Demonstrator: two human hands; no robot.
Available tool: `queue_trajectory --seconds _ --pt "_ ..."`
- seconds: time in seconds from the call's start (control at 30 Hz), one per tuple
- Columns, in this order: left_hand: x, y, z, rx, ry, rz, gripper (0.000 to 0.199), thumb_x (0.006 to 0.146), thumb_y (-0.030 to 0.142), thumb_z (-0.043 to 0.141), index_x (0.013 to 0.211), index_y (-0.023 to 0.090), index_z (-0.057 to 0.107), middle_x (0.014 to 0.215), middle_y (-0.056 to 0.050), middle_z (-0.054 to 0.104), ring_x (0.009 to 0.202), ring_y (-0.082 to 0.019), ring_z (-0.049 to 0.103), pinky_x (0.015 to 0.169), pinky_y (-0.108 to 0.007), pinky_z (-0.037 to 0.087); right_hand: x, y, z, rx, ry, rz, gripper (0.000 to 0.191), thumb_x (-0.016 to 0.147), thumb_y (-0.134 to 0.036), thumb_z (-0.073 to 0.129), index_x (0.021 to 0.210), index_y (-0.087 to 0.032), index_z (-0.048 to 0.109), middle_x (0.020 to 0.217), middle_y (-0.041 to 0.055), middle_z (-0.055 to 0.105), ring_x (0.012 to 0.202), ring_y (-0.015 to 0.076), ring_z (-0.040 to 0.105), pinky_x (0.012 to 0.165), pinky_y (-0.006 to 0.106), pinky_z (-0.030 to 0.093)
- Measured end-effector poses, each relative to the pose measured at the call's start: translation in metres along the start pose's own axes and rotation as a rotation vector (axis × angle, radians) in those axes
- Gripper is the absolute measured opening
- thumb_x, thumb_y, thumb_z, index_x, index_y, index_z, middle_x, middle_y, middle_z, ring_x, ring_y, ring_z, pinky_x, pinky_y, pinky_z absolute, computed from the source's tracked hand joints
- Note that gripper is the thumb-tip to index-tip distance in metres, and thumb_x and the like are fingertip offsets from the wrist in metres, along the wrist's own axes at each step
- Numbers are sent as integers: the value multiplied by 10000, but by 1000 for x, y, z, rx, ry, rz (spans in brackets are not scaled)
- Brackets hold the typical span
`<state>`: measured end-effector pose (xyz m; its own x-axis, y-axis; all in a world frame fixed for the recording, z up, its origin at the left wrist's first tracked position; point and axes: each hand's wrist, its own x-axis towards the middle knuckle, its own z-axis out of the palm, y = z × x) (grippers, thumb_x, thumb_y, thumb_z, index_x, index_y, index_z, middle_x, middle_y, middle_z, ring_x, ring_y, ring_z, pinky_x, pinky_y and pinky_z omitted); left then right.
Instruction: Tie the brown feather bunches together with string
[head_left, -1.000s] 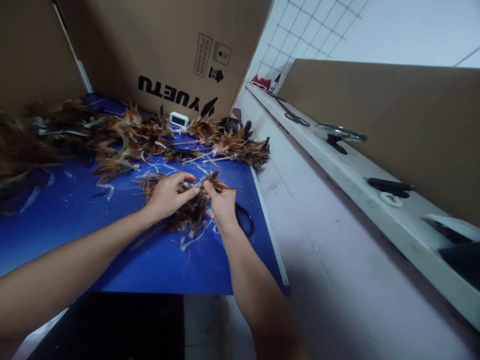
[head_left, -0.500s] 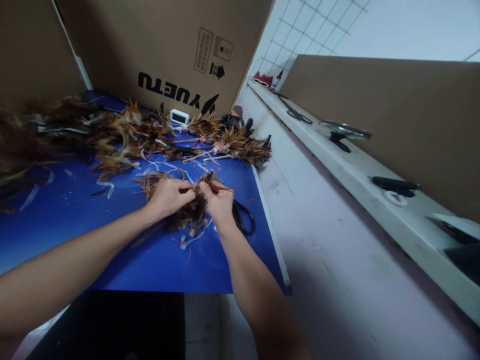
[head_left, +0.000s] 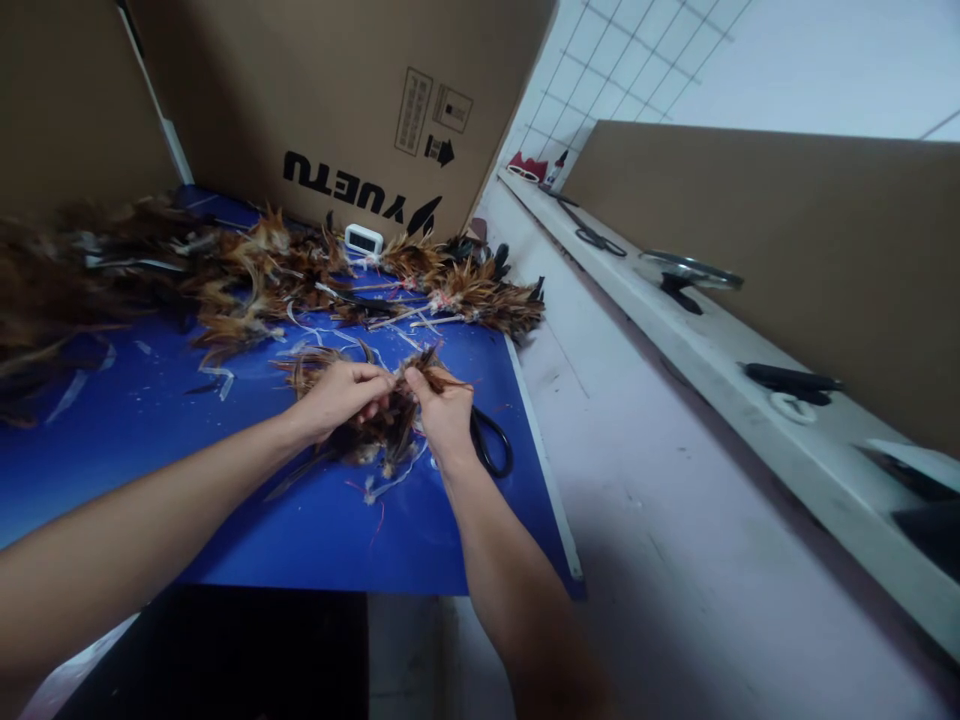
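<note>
Over the blue table [head_left: 300,530], my right hand [head_left: 444,415] is closed on a small bunch of brown feathers [head_left: 431,370]. My left hand [head_left: 341,395] is beside it on the left, its thumb and index finger pinched at the base of that bunch; what they pinch is too small to make out. A loose pile of brown feathers [head_left: 382,435] lies beneath both hands. Just right of my right hand, a black loop-shaped handle [head_left: 504,455] rests on the table. A whitish strip with red threads [head_left: 370,492] lies below the pile.
Many brown feather bunches [head_left: 262,290] spread along the table's back and left. Behind them are a small white digital clock [head_left: 364,239] and a large cardboard box [head_left: 322,90]. On the right, a white ledge [head_left: 705,340] holds scissors [head_left: 600,241] and a round glass-like item [head_left: 694,268].
The view has shifted slightly. My left fingers have changed their pose a little, with the lower fingers now showing under the pinch. My right hand keeps its hold on the feathers.
</note>
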<state>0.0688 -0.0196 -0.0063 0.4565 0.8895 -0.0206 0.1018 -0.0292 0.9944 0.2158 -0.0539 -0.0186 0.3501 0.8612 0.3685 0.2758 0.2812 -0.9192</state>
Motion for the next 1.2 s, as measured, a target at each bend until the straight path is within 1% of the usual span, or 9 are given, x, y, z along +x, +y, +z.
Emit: queue_trajectory --seconds 0.23,0.47,0.73,0.8,0.9,0.97,1.07,1.13,1.2 --pt "0 1 -4 339 -57 161 238 764 282 490 591 161 601 456 41 519 435 -91 454 465 -196 340 1 3 0 -4 5 21 240 768 -387 673 630 -192 649 645 -3 670 639 171 593 689 299 475" --pt "-4 10 1 612 61 207 272 742 261 445 520 176 577 442 28 543 450 -118 480 508 -230 329 0 5 0 -98 37 -27 237 776 -397 669 648 -197 664 672 9 687 681 183 604 719 313 462" --pt "-5 9 -1 561 85 121 275 723 280 462 523 176 621 427 23 551 440 -124 507 489 -229 342 -1 0 0 -86 62 -66 216 757 -341 679 600 -200 636 620 -4 647 638 164 574 679 297 447" --pt "-4 7 -3 489 108 45 252 705 288 485 554 174 652 446 17 572 429 -124 509 469 -226 352 2 -1 -5 -40 122 -39 209 754 -347 677 616 -191 647 610 -5 647 609 152 555 658 290 444" --pt "-1 5 -8 301 155 -78 206 671 275 509 635 164 678 484 10 591 392 -113 469 410 -220 323 8 -2 -12 66 290 68 225 781 -370 642 670 -176 671 577 -13 638 522 131 506 576 273 428" --pt "0 5 -9 214 179 -39 208 684 262 509 713 164 690 503 13 592 399 -109 472 402 -212 313 10 -2 -12 84 232 61 202 752 -356 674 661 -176 674 593 -11 652 538 134 531 591 272 445" --pt "0 4 -8 244 170 110 269 760 294 520 920 176 703 537 20 601 453 -122 533 443 -208 358 8 -1 -6 74 111 24 223 761 -364 677 630 -183 667 622 -6 669 598 148 579 657 281 474" --pt "-2 4 -7 302 157 178 333 799 357 548 1054 184 672 653 5 658 484 -126 566 478 -218 399 5 0 -2 77 99 42 233 767 -375 673 632 -185 668 617 -6 670 601 153 589 658 284 482" --pt "-3 3 -6 369 160 241 381 798 415 591 1095 185 651 809 -24 707 518 -126 591 513 -227 433 4 2 0 81 98 64 234 764 -382 676 638 -184 669 619 -3 674 598 156 595 654 287 489"
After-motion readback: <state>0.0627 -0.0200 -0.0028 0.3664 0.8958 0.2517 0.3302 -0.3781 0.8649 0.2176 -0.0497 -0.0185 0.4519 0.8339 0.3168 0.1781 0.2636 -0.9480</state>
